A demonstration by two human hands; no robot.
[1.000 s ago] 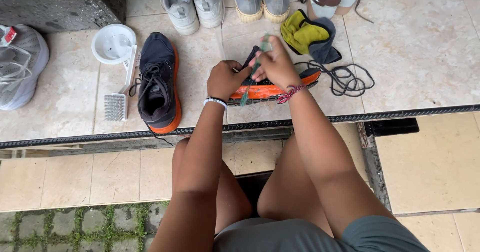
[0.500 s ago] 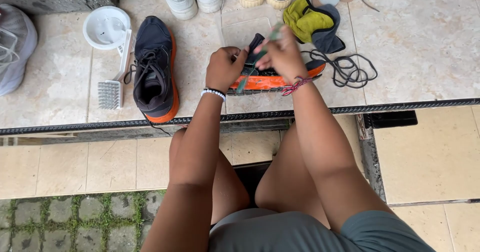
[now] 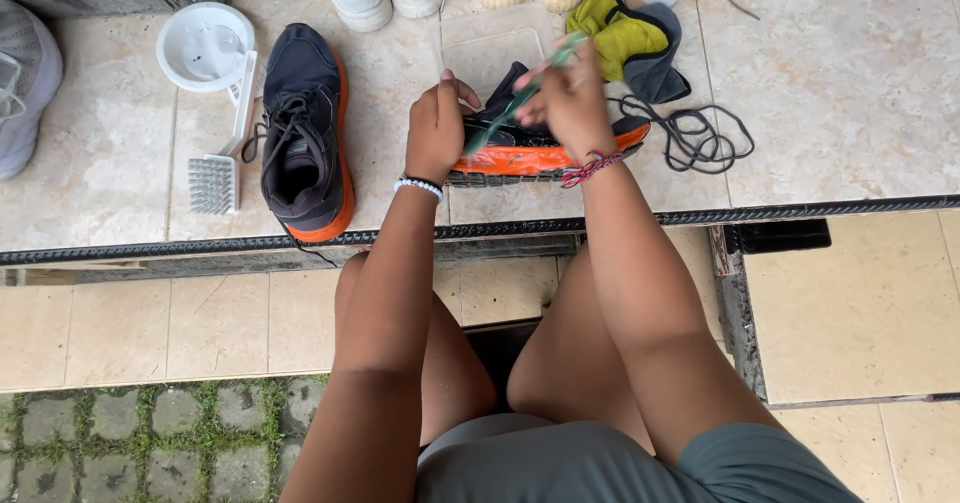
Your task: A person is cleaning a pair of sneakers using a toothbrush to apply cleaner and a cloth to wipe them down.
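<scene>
We see a dark knit-cloth shoe with a ridged, glossy orange rubber sole under our left hand, and a thin green plastic brush in the grip of our right hand. The pale floor tiles look smooth with a faint sheen. At far left the white bowl and bristle brush look plastic, the yellow and grey rag soft matt cloth.

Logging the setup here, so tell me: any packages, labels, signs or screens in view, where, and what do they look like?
Clear plastic box: on the tiles behind the shoe in hand, rectangular, see-through, unprinted.
No labels, signs or screens that I can make out.
</scene>
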